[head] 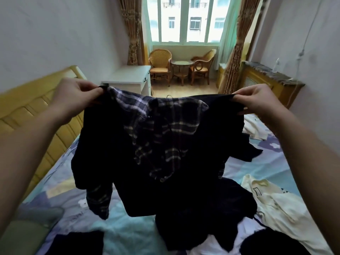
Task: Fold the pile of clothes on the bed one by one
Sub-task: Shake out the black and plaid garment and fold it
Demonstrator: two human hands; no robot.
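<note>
Held up over the bed — left hand at ten o'clock, right hand at two, each pinching a shoulder — the dark plaid-lined garment hangs limp, light and soft, likely best gripped there.

dark garment cut off btm

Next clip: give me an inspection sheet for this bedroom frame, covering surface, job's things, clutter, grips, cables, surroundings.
Surface: bed with patterned sheet, yellow headboard on the left.
Job's things: dark top with plaid collar, held up over the bed; dark clothes heaped beneath; cream shirt lying at right.
Clutter: another pale garment farther right.
Grips: left hand and right hand each pinch a shoulder of the top.
Cables: cord down the right wall.
Surroundings: window, curtains, wicker chairs, small table, white desk.
</note>
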